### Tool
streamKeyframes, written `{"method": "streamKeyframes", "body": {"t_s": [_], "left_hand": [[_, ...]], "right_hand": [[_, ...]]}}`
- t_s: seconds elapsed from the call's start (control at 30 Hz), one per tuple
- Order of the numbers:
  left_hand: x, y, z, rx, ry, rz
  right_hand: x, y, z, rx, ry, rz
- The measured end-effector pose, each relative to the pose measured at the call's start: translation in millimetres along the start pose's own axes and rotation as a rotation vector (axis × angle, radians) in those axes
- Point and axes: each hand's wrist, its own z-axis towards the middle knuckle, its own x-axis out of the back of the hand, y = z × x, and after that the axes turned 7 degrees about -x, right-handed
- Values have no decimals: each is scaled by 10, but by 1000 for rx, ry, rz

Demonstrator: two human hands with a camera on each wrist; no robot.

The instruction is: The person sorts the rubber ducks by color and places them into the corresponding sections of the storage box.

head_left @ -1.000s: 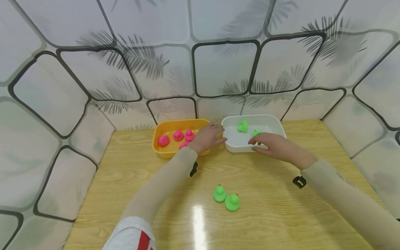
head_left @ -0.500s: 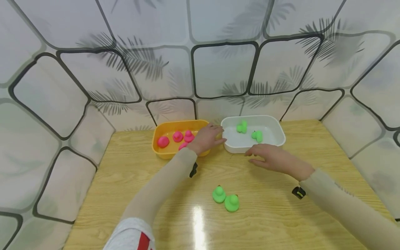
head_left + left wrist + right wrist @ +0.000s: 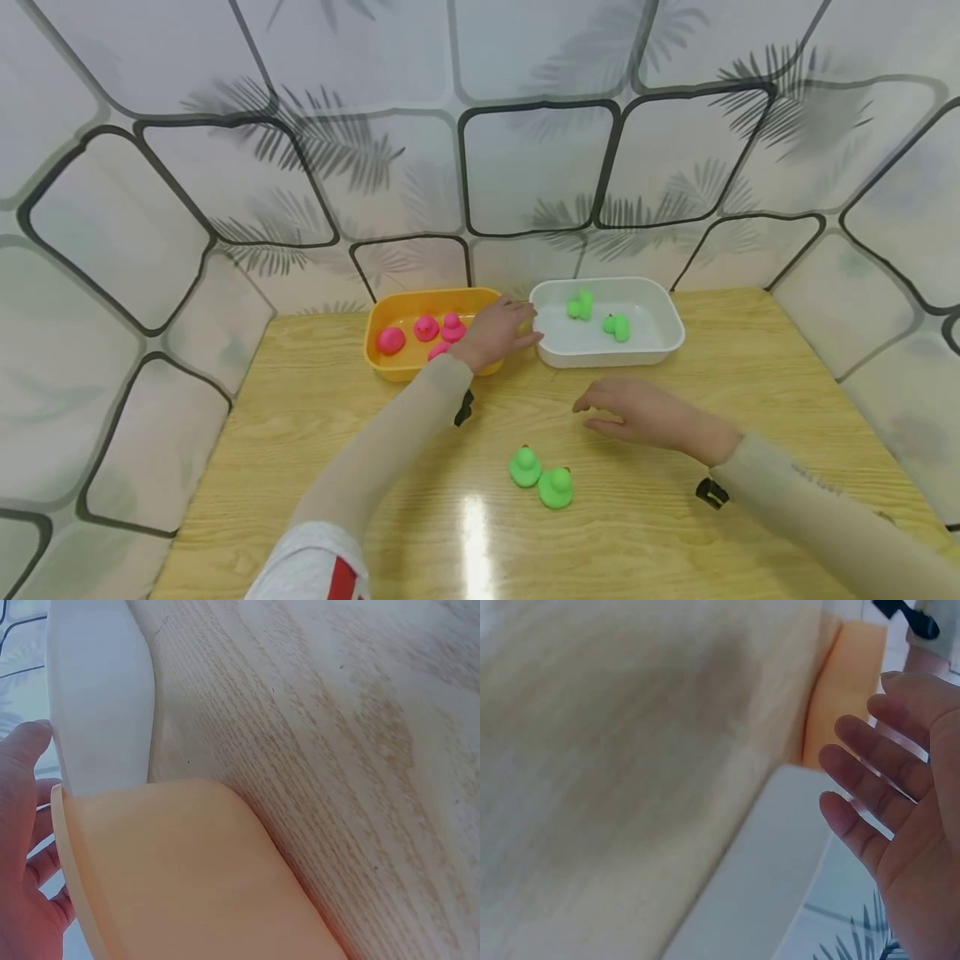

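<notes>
My left hand [image 3: 497, 333] lies over the right end of an orange tub [image 3: 372, 350], fingers spread toward the white tub [image 3: 607, 360]. In the left wrist view its thumb [image 3: 30, 739] is right at the white tub's rim. Several pink rubber ducks [image 3: 391, 340] sit in the orange tub, one partly hidden by my left wrist. Two green rubber ducks [image 3: 617, 327] are in the white tub. My right hand [image 3: 637, 412], holding nothing, hovers over the table in front of the white tub, fingers loosely bent. Nearest to it on the table are two more green ducks [image 3: 556, 487], side by side.
The wooden table [image 3: 300, 450] ends at a patterned wall [image 3: 540, 167] at the back, with both tubs standing close to it. Similar wall panels rise on the left and right sides. A bright light reflection [image 3: 476, 542] shows near the front.
My right hand has drawn back from over the white tub toward the front, uncovering a green duck inside it. My left hand has stayed in place.
</notes>
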Motion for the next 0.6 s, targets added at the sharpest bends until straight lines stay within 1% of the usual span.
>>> {"method": "streamKeyframes", "body": {"t_s": [0.13,0.23,0.37,0.53,0.6], "left_hand": [[5,21,7,11,-14,27],[9,41,8,27,-33,25],[18,62,1,47,-58,16],[37,74,-12,44,-59,4],[40,75,-15,42,-58,1]], "right_hand": [[-80,-77,-35,-31,-75,29],[-139,-125,-56,-33,-99,38],[-208,-183,-77,12,-87,46],[-271,-262,-93,92,-47,55],[-303,-286,-100,108,-38,56]]}}
